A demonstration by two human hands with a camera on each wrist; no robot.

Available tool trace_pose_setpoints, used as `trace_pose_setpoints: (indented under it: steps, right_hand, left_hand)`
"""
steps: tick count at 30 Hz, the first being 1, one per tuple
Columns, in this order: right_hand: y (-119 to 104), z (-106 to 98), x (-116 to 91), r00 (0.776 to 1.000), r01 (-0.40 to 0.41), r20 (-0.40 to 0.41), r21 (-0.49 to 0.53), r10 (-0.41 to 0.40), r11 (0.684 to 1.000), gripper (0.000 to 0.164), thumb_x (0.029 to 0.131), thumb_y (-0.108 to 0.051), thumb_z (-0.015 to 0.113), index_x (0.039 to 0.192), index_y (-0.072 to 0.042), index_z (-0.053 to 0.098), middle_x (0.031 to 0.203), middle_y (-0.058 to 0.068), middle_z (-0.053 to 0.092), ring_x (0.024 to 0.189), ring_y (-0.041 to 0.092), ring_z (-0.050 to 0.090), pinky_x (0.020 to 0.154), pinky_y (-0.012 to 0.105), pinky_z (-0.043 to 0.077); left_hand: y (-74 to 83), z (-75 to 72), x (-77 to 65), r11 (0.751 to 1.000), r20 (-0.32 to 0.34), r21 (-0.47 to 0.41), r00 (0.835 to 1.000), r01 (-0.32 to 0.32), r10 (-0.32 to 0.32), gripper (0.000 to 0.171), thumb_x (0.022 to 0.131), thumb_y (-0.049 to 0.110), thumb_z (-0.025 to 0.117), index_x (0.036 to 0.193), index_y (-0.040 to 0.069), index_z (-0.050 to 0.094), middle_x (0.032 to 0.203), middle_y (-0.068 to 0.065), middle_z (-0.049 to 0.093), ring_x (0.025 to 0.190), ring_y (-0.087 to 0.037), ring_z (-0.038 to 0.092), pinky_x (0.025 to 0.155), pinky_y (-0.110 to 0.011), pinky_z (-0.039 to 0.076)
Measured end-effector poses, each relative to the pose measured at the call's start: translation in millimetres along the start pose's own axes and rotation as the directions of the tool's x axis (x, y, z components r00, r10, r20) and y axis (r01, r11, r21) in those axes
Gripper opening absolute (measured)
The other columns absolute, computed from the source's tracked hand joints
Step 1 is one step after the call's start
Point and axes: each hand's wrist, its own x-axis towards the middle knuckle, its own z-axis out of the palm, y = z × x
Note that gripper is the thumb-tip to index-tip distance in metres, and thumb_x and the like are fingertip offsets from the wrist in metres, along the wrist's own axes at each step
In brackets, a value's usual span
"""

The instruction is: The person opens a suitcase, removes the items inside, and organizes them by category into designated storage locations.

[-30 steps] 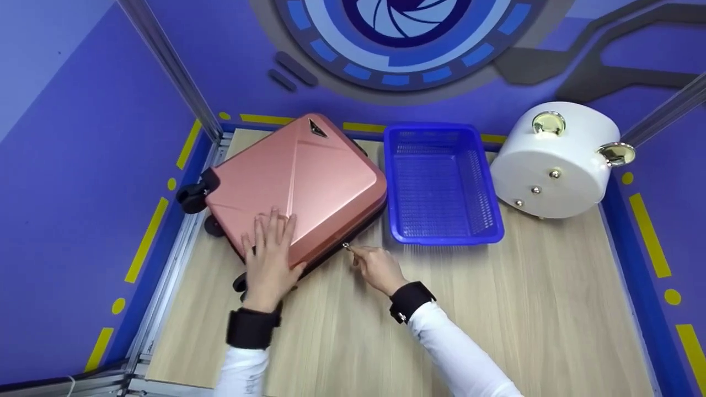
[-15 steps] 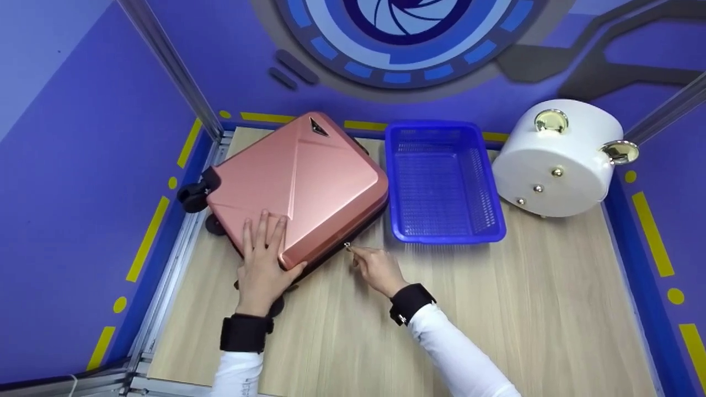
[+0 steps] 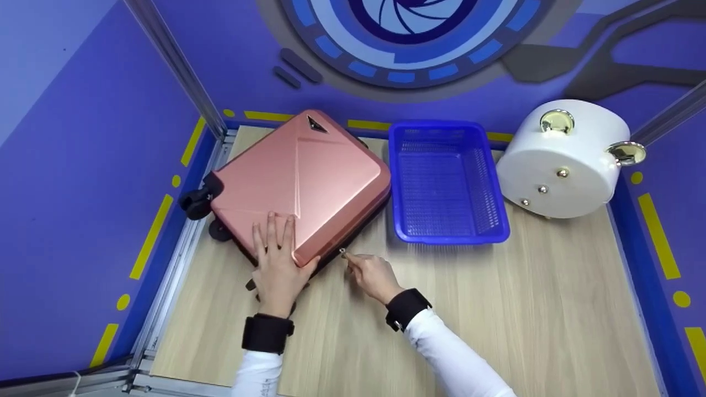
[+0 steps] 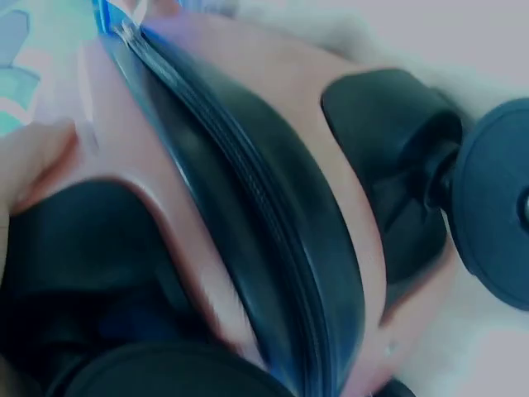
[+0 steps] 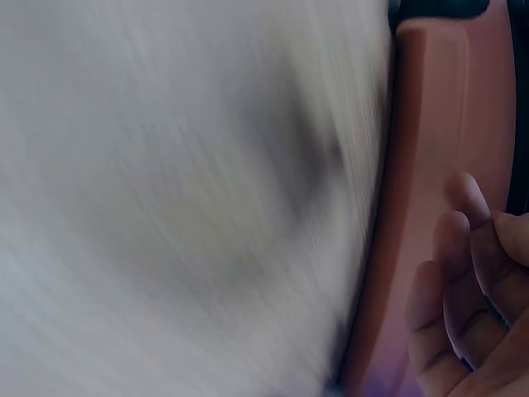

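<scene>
I see a glossy pink suitcase point(image 3: 331, 171) lying flat on a wooden tabletop point(image 3: 496, 314) | left hand point(image 3: 280, 277) on its near corner, fingers spread | right hand point(image 3: 375, 275) pinching its silvery zipper pull point(image 3: 342, 251)

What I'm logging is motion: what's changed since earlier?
The pink hard suitcase turned slightly counterclockwise in the head view. The right hand, still pinching the silvery zipper pull, edged toward the wheeled end. The left hand still touches the suitcase; the blue plastic basket and white cylindrical container stayed.
</scene>
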Motion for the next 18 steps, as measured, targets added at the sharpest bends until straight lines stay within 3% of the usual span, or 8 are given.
trace_pose_setpoints:
  steps: [6, 11, 14, 18]
  right_hand:
    - [-1, 1, -4, 1.000, -0.013, -0.010, -0.017, 0.013, 1.000, 0.030, 0.098, -0.005, 0.064, 0.126, -0.009, 0.074, 0.086, -0.002, 0.077, 0.078, 0.019, 0.075, 0.069, 0.041, 0.061]
    - [2, -1, -7, 1.000, -0.013, -0.008, -0.011, 0.013, 1.000, 0.032, 0.097, -0.003, 0.064, 0.128, -0.008, 0.074, 0.087, 0.000, 0.077, 0.079, 0.022, 0.075, 0.068, 0.042, 0.061]
    - [3, -1, -9, 1.000, -0.008, -0.020, -0.016, 0.007, 1.000, 0.033, 0.096, -0.003, 0.065, 0.128, -0.008, 0.074, 0.087, 0.000, 0.077, 0.078, 0.022, 0.075, 0.068, 0.042, 0.061]
    - [5, 0, -11, 0.999, 0.008, -0.037, -0.028, -0.009, 1.000, 0.033, 0.095, -0.002, 0.067, 0.127, -0.010, 0.075, 0.086, 0.000, 0.076, 0.076, 0.021, 0.075, 0.067, 0.041, 0.061]
  left_hand:
    - [39.6, 13.4, -0.3, 0.994, -0.051, 0.055, 0.994, 0.098, -0.095, 0.112, 0.073, 0.056, 0.090, 0.163, 0.019, 0.036, 0.171, -0.016, 0.019, 0.154, -0.052, 0.015, 0.049, -0.049, 0.058]
    - [57.9, 20.7, 0.2, 0.987, -0.071, 0.112, 0.991, 0.118, -0.110, 0.110, 0.076, 0.054, 0.088, 0.162, 0.010, 0.035, 0.169, -0.024, 0.019, 0.151, -0.058, 0.015, 0.049, -0.046, 0.059]
    - [56.6, 15.6, 0.3, 0.990, -0.017, 0.109, 0.996, 0.093, -0.092, 0.108, 0.080, 0.053, 0.085, 0.163, 0.008, 0.032, 0.170, -0.026, 0.016, 0.151, -0.060, 0.013, 0.050, -0.046, 0.059]
    - [40.4, -8.4, -0.3, 0.998, 0.154, -0.016, 0.986, 0.061, -0.057, 0.092, 0.093, 0.054, 0.070, 0.164, 0.011, 0.031, 0.172, -0.021, 0.011, 0.154, -0.055, 0.006, 0.056, -0.051, 0.060]
